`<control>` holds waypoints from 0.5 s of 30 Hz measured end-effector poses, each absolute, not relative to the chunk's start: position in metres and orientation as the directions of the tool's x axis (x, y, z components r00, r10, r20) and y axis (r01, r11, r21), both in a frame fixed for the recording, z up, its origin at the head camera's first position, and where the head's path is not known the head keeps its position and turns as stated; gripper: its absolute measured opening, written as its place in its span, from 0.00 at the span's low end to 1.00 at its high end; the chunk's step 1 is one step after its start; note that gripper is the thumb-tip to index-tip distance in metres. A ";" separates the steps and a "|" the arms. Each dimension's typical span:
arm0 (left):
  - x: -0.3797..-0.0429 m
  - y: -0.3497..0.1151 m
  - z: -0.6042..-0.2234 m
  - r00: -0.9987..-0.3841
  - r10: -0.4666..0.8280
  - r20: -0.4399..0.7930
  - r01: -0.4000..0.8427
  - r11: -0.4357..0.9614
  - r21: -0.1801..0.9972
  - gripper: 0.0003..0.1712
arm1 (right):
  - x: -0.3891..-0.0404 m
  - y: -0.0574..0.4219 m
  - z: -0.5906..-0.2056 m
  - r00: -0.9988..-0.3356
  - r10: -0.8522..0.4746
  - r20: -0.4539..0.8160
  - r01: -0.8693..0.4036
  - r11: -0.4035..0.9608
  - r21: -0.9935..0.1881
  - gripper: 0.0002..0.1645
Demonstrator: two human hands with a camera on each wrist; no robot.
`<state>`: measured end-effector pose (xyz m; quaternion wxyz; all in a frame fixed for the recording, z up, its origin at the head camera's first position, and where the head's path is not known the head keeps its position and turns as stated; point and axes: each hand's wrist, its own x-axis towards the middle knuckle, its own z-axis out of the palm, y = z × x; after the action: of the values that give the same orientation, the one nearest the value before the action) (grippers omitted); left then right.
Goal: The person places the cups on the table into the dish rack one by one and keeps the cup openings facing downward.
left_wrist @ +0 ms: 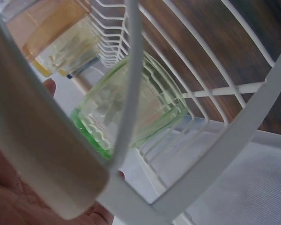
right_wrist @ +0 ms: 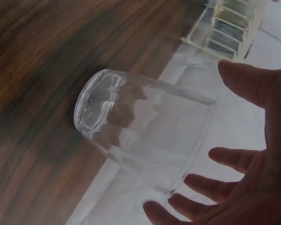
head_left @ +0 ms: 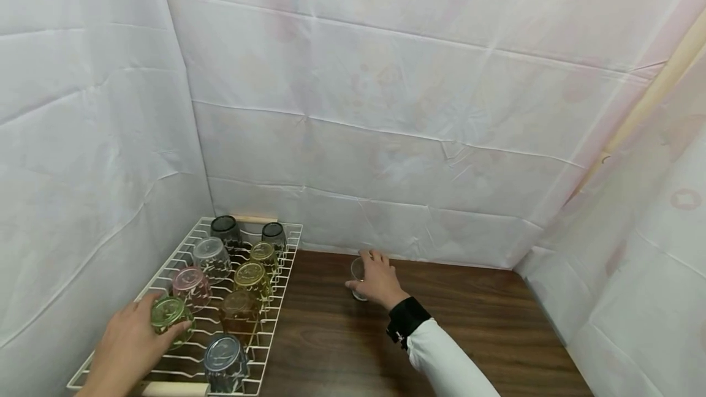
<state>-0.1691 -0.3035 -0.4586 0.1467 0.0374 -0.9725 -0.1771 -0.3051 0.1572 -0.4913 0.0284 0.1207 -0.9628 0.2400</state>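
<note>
My left hand (head_left: 129, 336) is around a green glass (head_left: 171, 317) standing upside down at the near left of the white wire rack (head_left: 270, 348), thumb on one side and fingers on the other. In the left wrist view, a fingertip (left_wrist: 49, 87) shows apart from the green glass, with rack wires and a pale handle in front. On the brown wooden table, a clear glass (right_wrist: 150, 122) stands upright with its mouth up. Spread round its rim are the fingers of my right hand (head_left: 377, 277), and the thumb is apart from the glass.
Several upturned glasses fill the rack: pink (head_left: 191, 287), clear (head_left: 212, 259), dark grey (head_left: 225, 230), yellow (head_left: 252, 277), amber (head_left: 240, 311) and blue (head_left: 225, 360). White sheeting (head_left: 386, 109) hangs behind and at both sides of the table (head_left: 474, 317).
</note>
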 end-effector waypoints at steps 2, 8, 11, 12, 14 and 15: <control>-0.167 -0.302 -0.458 -0.955 -0.131 0.267 -0.027 0.933 0.360 0.56 | -0.308 0.157 -0.493 -0.968 -0.233 0.091 -0.250 0.863 -0.438 0.50; -0.164 -0.303 -0.457 -0.951 -0.159 0.266 -0.052 0.929 0.367 0.55 | -0.317 0.157 -0.496 -0.966 -0.251 0.069 -0.258 0.891 -0.373 0.43; -0.163 -0.306 -0.458 -0.951 -0.165 0.263 -0.060 0.929 0.366 0.55 | -0.318 0.156 -0.494 -0.965 -0.255 0.056 -0.257 0.892 -0.371 0.43; -0.163 -0.307 -0.458 -0.951 -0.168 0.260 -0.064 0.928 0.366 0.55 | -0.319 0.156 -0.494 -0.966 -0.255 0.049 -0.255 0.893 -0.371 0.43; -0.162 -0.308 -0.458 -0.950 -0.171 0.260 -0.067 0.928 0.367 0.55 | -0.319 0.156 -0.493 -0.965 -0.257 0.044 -0.255 0.893 -0.371 0.43; -0.162 -0.308 -0.458 -0.950 -0.172 0.260 -0.067 0.927 0.368 0.55 | -0.319 0.156 -0.492 -0.965 -0.257 0.043 -0.255 0.894 -0.368 0.43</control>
<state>-0.1618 -0.3082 -0.4582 0.1452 0.0617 -0.9709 -0.1804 -0.3188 0.1557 -0.4920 -0.0032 0.1315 -0.9733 0.1884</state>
